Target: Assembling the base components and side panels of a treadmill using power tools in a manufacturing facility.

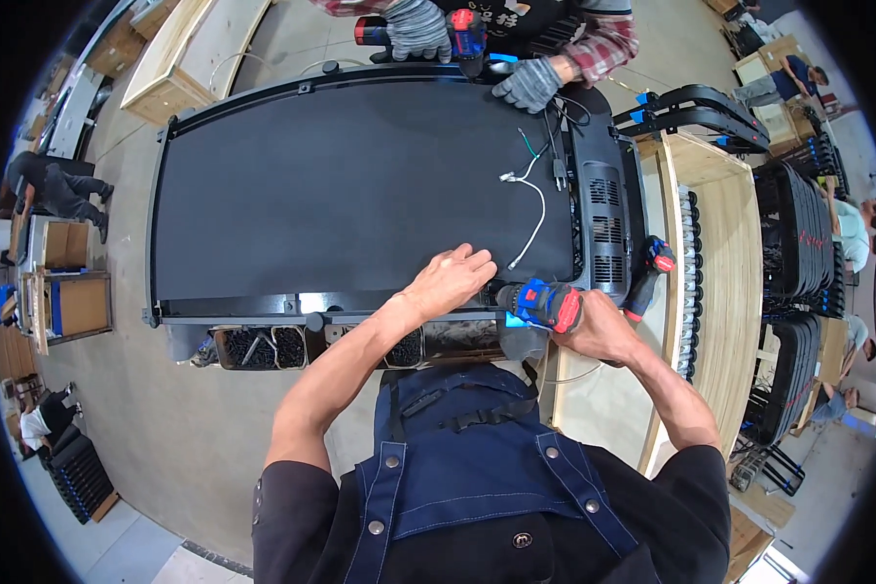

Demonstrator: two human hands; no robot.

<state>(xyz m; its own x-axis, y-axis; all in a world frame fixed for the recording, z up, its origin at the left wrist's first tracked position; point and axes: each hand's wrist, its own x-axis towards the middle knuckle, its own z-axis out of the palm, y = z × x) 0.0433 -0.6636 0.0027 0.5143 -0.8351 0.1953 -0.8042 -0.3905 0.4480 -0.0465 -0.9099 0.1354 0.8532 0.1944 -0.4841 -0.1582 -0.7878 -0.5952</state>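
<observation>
A black treadmill deck lies flat in front of me. My right hand grips a blue and red cordless drill, its nose pointing left at the deck's near edge, close to the right end. Just left of that nose, my left hand rests over the same edge with its fingers curled together; whatever they pinch is hidden. A white cable with connectors lies on the belt beyond my hands. Beside it a black power plug hangs from a dark cord.
Across the deck, a co-worker's gloved hands work with another cordless drill. A further power tool rests by the motor cover. Bins of screws sit below the near edge. A wooden crate stands at right.
</observation>
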